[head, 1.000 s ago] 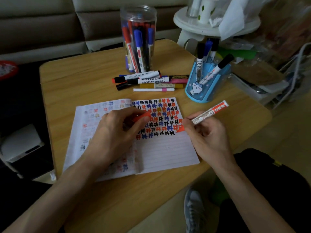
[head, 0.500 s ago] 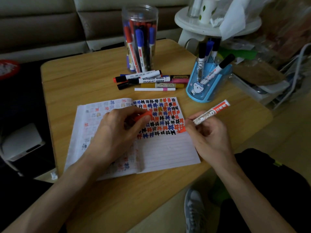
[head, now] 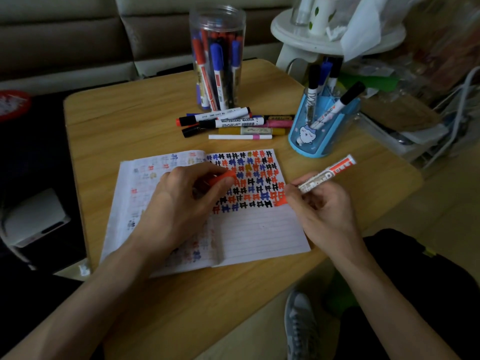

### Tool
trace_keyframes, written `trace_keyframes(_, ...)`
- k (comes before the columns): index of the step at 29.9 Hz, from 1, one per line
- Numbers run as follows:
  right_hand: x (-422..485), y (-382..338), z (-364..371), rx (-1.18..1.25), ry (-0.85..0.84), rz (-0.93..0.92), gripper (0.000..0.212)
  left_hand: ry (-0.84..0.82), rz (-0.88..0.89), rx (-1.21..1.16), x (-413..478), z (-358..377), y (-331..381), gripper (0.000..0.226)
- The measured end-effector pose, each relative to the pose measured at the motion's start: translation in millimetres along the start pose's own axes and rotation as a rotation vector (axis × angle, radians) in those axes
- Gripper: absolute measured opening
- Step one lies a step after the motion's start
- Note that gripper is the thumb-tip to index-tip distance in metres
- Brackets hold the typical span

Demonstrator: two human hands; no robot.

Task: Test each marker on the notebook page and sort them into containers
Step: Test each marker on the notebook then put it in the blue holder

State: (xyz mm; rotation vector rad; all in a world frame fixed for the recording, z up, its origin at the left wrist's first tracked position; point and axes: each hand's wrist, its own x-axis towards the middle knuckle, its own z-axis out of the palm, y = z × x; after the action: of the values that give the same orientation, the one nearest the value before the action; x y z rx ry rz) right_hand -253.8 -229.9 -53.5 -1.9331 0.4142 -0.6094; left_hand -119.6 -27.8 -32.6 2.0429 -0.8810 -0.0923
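Note:
An open notebook (head: 254,229) lies on the wooden table (head: 124,131), its right page filled with rows of black, blue and red marks. My right hand (head: 324,211) grips an uncapped red whiteboard marker (head: 327,175) with its tip on the page at the end of the lowest row. My left hand (head: 181,201) rests on the notebook and holds the red cap (head: 223,178). A pile of loose markers (head: 233,123) lies beyond the notebook. Behind it stands a clear jar (head: 217,58) full of markers. A blue holder (head: 322,126) with several markers is at the right.
A white round stool (head: 335,40) with cups and tissue stands behind the table on the right. Cluttered trays and bags (head: 415,126) sit along the right edge. A sofa runs along the back. My shoe (head: 301,326) shows below the table's front edge.
The marker tip has laid down a fresh red mark at the end of the lowest row. Both hands have stayed almost where they were.

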Motion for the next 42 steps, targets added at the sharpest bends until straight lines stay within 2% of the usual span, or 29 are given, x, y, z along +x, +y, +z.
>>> trace_keyframes(7,0.6,3.0,-2.0,0.022,0.077,0.059,0.005,0.008,0.006,0.003,0.0,0.4,-0.8,0.025)
trace_keyframes(16,-0.8,-2.8,0.0,-0.002,0.028,0.078,0.007,-0.007,0.013,0.016,-0.3,-1.2,0.3,0.027)
trace_keyframes(19,1.0,-8.8,-1.9,0.117,0.092,0.160,0.001,-0.008,0.010,-0.008,-1.0,-1.4,2.5,0.025)
trace_keyframes(22,3.0,-15.0,-5.5,0.292,0.134,0.218,0.014,-0.004,0.026,-0.037,-2.6,-3.1,6.2,0.026)
trace_keyframes(28,-2.3,-28.9,-4.2,0.427,0.020,0.196,0.021,-0.056,0.008,-0.131,-4.3,-0.1,12.2,0.030)
trace_keyframes(32,-1.1,-35.3,-0.8,0.498,-0.047,0.196,0.024,-0.044,-0.020,-0.223,-2.4,1.8,12.8,0.022)
trace_keyframes(36,1.2,-39.0,4.1,0.512,-0.046,0.174,0.027,-0.059,-0.007,-0.235,-2.3,0.8,13.6,0.021)
trace_keyframes(42,1.1,-39.8,4.3,0.469,-0.110,0.128,0.021,-0.066,0.028,-0.238,-2.5,-0.1,15.3,0.022)
